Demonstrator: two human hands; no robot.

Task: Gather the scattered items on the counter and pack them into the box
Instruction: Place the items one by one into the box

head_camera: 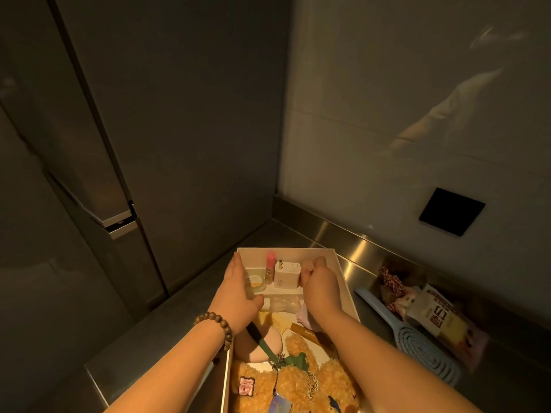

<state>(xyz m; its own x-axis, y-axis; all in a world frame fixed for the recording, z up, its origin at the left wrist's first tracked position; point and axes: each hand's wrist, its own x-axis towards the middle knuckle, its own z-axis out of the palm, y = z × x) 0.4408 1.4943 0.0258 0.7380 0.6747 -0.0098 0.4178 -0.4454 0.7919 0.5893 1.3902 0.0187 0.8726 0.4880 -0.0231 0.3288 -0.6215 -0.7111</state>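
Note:
An open white box stands on the steel counter. It holds a pink lip balm, a white charger, a small round jar, a clear bottle, a beige puff and a tan plush bear. My left hand lies along the box's left wall with straight fingers, its thumb by the round jar. Inside the box, just right of the charger, my right hand has its fingers curled. Nothing shows in its grip.
On the counter right of the box lie a blue hairbrush, a snack packet and a red-and-white scrunchie. A black wall plate sits above them. Dark tall cabinet doors stand at the left.

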